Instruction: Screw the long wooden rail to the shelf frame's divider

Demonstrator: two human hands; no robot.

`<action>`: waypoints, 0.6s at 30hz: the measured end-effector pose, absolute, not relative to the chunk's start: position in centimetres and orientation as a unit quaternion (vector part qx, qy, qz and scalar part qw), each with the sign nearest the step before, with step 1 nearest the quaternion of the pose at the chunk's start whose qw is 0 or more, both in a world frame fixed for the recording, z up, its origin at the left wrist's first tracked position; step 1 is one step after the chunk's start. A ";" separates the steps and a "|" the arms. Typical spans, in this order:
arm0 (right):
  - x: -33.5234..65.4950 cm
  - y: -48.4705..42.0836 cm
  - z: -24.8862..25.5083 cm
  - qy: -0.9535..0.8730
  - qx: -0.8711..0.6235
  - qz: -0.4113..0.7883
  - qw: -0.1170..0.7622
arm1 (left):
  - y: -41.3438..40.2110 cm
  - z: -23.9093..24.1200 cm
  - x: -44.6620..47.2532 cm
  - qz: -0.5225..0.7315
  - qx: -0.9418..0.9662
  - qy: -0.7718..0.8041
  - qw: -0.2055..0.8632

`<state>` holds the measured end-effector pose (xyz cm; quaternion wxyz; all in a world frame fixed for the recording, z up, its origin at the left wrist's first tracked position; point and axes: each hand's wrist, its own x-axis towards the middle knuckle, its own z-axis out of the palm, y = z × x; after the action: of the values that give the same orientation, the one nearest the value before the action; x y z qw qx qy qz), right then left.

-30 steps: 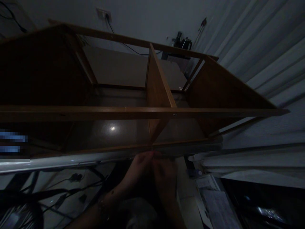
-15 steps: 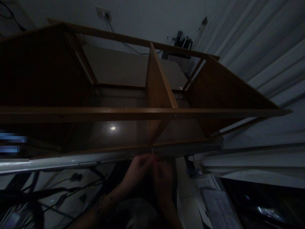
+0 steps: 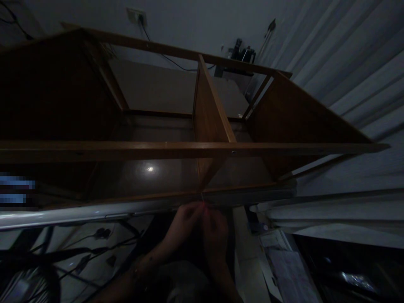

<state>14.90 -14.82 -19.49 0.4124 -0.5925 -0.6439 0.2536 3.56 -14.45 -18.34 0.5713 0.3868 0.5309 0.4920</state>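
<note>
In the dim light my left hand (image 3: 188, 218) and my right hand (image 3: 216, 227) meet at the fingertips, low in the middle of the head view. Both are closed in a pinch. A thin, pale, wire-like sliver (image 3: 203, 196) sticks up from between the fingertips, with a faint reddish tint at its base; its kind is too small and dark to make out. Just beyond the hands stands a wooden cabinet frame (image 3: 176, 150) with an open top. Its upright divider (image 3: 213, 109) lines up roughly with my fingertips.
A pale curtain (image 3: 334, 92) hangs on the right. Beneath the cabinet's left part runs a whitish edge (image 3: 78, 216), with cables and a spoked wheel (image 3: 41, 282) below. A wall socket (image 3: 136, 17) with a plugged-in cord is at the back. Papers (image 3: 288, 269) lie lower right.
My hands stay pinched together in nearly the same place. The thin sliver between the fingertips has tilted slightly, and the reddish tint at its base shows more. The view has shifted a little.
</note>
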 end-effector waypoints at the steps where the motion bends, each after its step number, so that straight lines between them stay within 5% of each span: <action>1: 14.9 -14.8 -19.4 -0.642 -0.595 0.254 0.412 | -14.4 -18.3 3.6 0.494 0.389 0.531 0.568; 12: 15.0 -14.9 -19.7 -0.612 -0.610 0.301 0.403 | -14.5 -18.2 4.2 0.500 0.328 0.534 0.598; 18: 14.6 -14.8 -18.8 -0.617 -0.613 0.287 0.402 | -14.7 -18.3 4.5 0.520 0.171 0.428 0.719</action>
<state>14.60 -14.82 -18.84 0.4022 -0.6125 -0.6168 0.2875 4.54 -14.69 -18.26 0.7191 0.1711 0.4284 0.5196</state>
